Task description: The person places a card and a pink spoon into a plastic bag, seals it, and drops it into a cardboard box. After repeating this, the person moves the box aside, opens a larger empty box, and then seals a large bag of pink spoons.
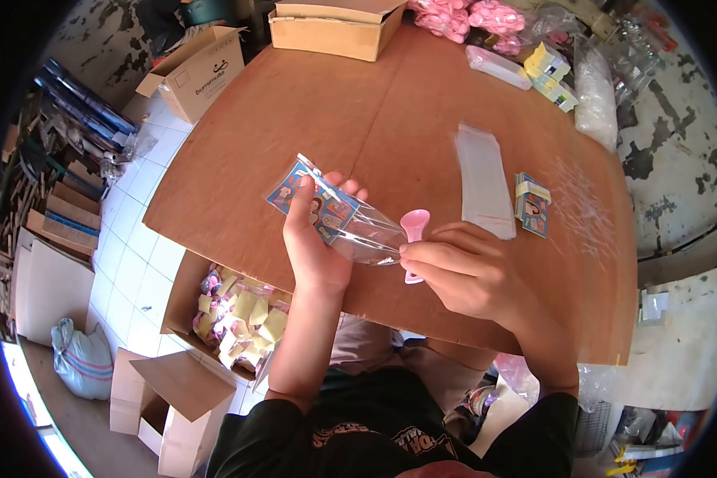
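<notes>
My left hand [311, 247] is closed round a clear plastic bag [378, 239], thumb on top. A blue illustrated card [334, 211] shows through the bag's far end, by that thumb. At the bag's other end, my right hand [474, 271] pinches a pink plastic piece [415, 225] with flared ends, its fingertips right at the bag's mouth. Part of the pink piece is hidden behind the fingers. To the right on the brown table [295, 103] lie a stack of flat clear bags [483, 183] and a banded bundle of blue cards [535, 213].
Thin clear strips [585, 211] are scattered at the table's right. Along the back are a cardboard box [327, 36], pink bundles [454, 17] and yellow packs [548, 72]. Below the left edge stands a carton [185, 299] full of small yellow-and-pink packets, beside an open carton [185, 390].
</notes>
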The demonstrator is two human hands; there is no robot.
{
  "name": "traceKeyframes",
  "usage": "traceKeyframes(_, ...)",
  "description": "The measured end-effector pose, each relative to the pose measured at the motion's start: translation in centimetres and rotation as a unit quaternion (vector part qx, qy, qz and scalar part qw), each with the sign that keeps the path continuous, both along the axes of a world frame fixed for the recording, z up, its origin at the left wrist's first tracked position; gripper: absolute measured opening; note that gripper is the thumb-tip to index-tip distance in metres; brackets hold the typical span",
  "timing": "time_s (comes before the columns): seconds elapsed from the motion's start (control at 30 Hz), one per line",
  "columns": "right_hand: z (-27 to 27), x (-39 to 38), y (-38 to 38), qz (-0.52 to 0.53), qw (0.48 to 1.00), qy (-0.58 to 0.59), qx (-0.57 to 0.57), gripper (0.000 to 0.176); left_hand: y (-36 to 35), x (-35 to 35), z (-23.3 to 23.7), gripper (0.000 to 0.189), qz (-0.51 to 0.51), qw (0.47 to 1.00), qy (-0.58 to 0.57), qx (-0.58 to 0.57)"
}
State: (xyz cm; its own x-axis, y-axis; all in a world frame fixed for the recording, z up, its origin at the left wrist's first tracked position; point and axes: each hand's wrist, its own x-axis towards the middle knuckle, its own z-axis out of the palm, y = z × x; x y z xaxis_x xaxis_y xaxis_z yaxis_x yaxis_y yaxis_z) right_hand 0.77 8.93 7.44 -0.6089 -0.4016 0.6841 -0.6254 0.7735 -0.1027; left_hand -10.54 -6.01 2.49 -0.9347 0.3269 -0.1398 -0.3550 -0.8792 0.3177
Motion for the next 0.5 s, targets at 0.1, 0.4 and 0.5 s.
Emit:
traceKeyframes(0.1, 0.2, 0.4, 0.1, 0.007, 1.000, -0.011, -0.015, 0.022, 0.0, 0.7, 0.6, 0.025, 0.022, 1.000, 0.006, -0.013)
traceKeyframes(0.4, 0.7, 4.4, 1.3, 0.004, 0.996, -0.033, -0.085, 0.021, -0.2, -0.5, 0.4, 0.017, -0.015, 0.995, -0.079, 0.060)
traceKeyframes(0.5, 1.0, 5.5, 1.6, 0.016, 0.998, 0.033, -0.041, 0.019, 0.1, -0.8, 0.2, 0.016, -0.027, 0.991, -0.106, 0.077)
